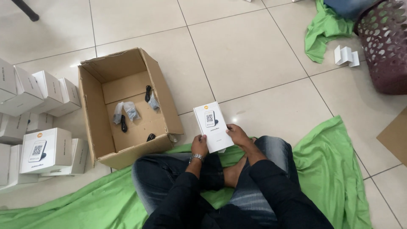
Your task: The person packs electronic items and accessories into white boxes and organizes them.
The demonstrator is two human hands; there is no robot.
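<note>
Fingers of the left hand (199,145) and right hand (238,135) clasp a white product box (213,126) right of the open cardboard carton (127,106), holding seemingly bagged cables.

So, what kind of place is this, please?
Probably a home or small stockroom used for packing: a tiled floor, stacked white boxes, an open cardboard carton, and both hands holding another white box.

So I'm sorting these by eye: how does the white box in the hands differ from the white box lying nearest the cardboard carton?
The held white box is gripped by the left hand and right hand; the floor box rests untouched in a stack. The held one shows its tall narrow face; the floor one looks wider. Both are white with a printed device picture.
</note>
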